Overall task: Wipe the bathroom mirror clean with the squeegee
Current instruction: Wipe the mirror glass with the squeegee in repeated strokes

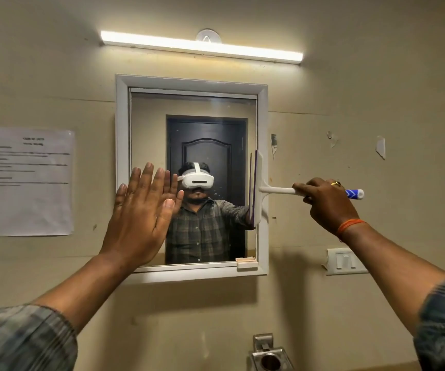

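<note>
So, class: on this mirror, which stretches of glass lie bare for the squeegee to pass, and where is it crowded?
Bare glass runs between the left hand and the squeegee blade, and across the top below the mirror frame's upper edge. Crowded: the left side, under the flat open palm, and the right edge, where the right hand holds the blade by the frame.

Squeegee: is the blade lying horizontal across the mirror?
No, the squeegee blade stands vertical at the mirror's right edge, held by the right hand.

Dim, warm-toned room; sole light is tube light [202,47] above mirror [193,178], blown out white. Wide-angle bending at frame edges; notice [31,181] text blurred, unreadable.
</note>
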